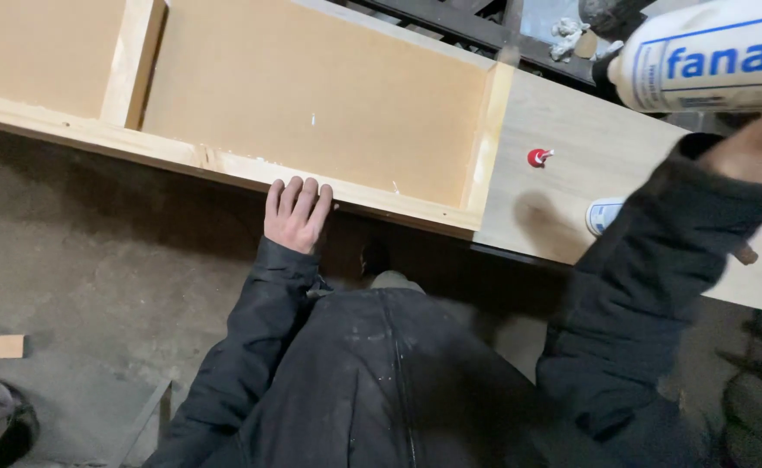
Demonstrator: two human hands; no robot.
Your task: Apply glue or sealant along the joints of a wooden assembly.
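Bracing the wooden frame (pixel 225 165) with the left hand (pixel 296 212), fingers flat and open against its near rail. Right hand (pixel 758 143) is gripping a white glue bottle (pixel 701 56), raised above the bench and tipped sideways. Red cap (pixel 537 157) is lying off on the plywood sheet (pixel 589 165). Hard to tell whether any glue is laid yet; judging by this, gluing is barely starting.

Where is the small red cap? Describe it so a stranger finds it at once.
Start at the long wooden frame and follow it to its right end. Beyond lies a pale plywood board; the red cap sits on it near the frame. It is the only red thing there.
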